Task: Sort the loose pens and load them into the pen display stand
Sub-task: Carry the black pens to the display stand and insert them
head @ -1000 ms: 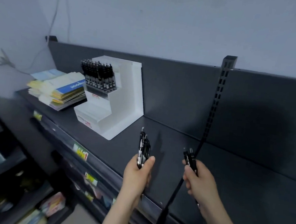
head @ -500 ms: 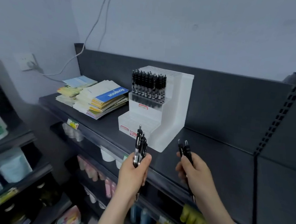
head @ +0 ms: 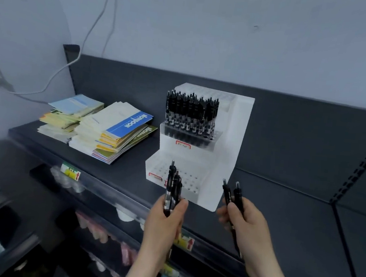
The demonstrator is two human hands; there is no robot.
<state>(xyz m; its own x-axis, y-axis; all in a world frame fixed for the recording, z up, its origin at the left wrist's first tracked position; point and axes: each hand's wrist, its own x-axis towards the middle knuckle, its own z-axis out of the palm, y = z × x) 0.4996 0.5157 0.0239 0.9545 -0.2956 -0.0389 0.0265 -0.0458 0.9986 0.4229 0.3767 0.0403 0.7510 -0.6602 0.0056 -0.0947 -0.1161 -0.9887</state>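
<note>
1. Holding a small bundle of black pens (head: pixel 173 187) upright in our left hand (head: pixel 165 222), we had fingers and thumb curled round the barrels, clicker ends up and tips hidden below the fist
2. Our right hand (head: pixel 247 228) gripped two more pens (head: pixel 232 196) in the same way, with the thumb laid across them and their tops leaning slightly to the left
3. The pen display stand (head: pixel 231 163) stood on the dark shelf (head: pixel 286 217) straight beyond both hands, its stepped front facing us. In the head view the left hand's bundle overlapped its near left corner, and the right hand sat just off its near right corner
4. The lower tier (head: pixel 187 176) showed rows of empty holes and was the part nearest us. We judged the left hand the closer one to it
5. Both bundles had their long axes roughly vertical, which we judged to match the holes, so the coming move called for a short reach forward and a straight drop
6. The upper tier pens (head: pixel 191 113) stood packed upright, well above our hands. A few free holes seemed to show at that tier's right end
7. A stack of notebooks (head: pixel 113 135) lay to the left of the stand, apart from it, and a cable (head: pixel 92 29) hung on the wall behind
8. Nothing stood between our hands and the lower tier. We judged the real hindrance to be that both hands were full, so one pen had to be singled out first
</note>
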